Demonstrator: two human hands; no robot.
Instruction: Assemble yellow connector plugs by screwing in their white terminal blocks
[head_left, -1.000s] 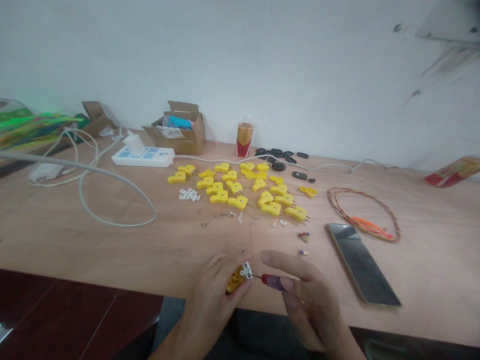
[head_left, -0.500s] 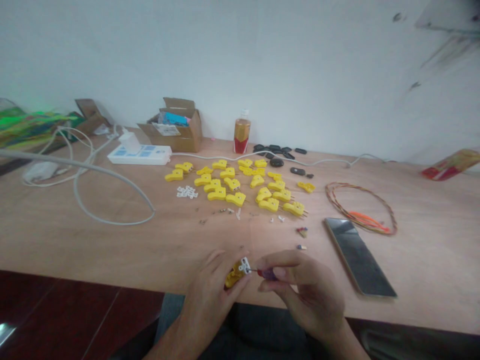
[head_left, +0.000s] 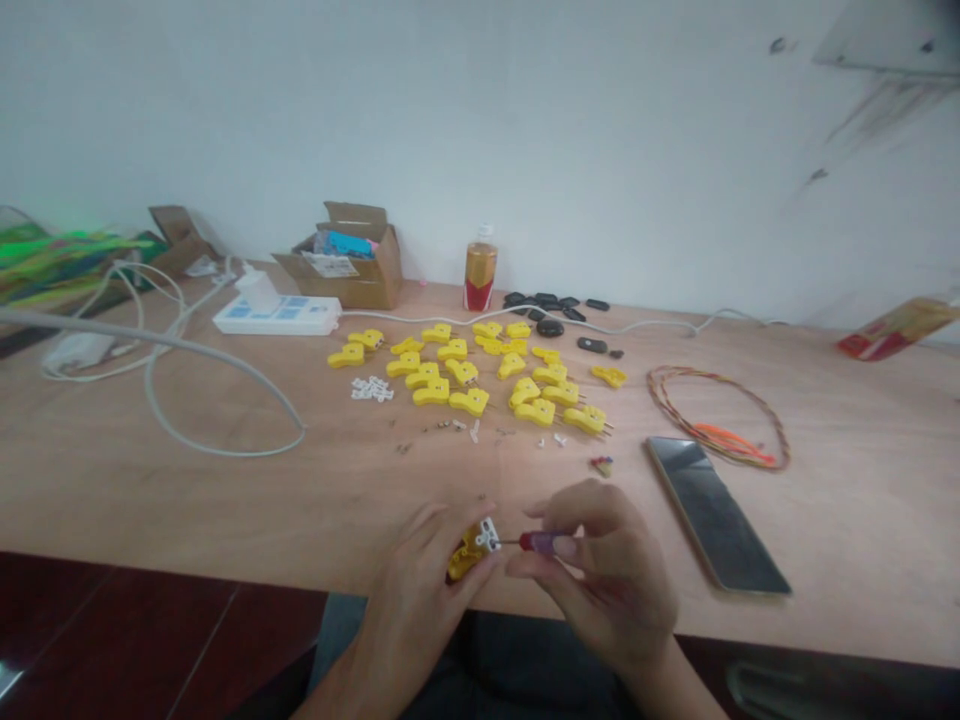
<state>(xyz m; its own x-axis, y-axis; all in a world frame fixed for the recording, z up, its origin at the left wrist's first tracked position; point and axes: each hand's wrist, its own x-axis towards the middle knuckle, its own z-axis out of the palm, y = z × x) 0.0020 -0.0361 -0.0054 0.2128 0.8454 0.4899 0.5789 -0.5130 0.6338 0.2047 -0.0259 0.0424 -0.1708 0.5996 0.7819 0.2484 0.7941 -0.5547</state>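
Note:
Near the table's front edge, my left hand [head_left: 420, 575] is closed around a yellow plug housing [head_left: 465, 556], its inside facing up. A small white plastic piece [head_left: 487, 535] sits at the housing's right end. My right hand [head_left: 607, 575] pinches a small screwdriver [head_left: 541, 543] with a red and purple handle. The thin shaft points left, and its tip meets the white piece. Several yellow plugs [head_left: 469, 402] lie farther back, some with metal pins showing. White plastic clips [head_left: 371, 389] form a little pile left of them.
A phone [head_left: 716, 515] lies right of my right hand, before a coil of twisted wire [head_left: 720, 373]. Behind stand a bottle [head_left: 480, 274], a cardboard box [head_left: 360, 265] and a white power strip [head_left: 279, 315]. Black parts [head_left: 551, 303] and a white cable [head_left: 645, 328] lie near the wall.
My right hand's fingers have shifted on the screwdriver, and more of its shaft and handle shows. My left hand keeps the yellow housing in nearly the same place. The view has shifted slightly.

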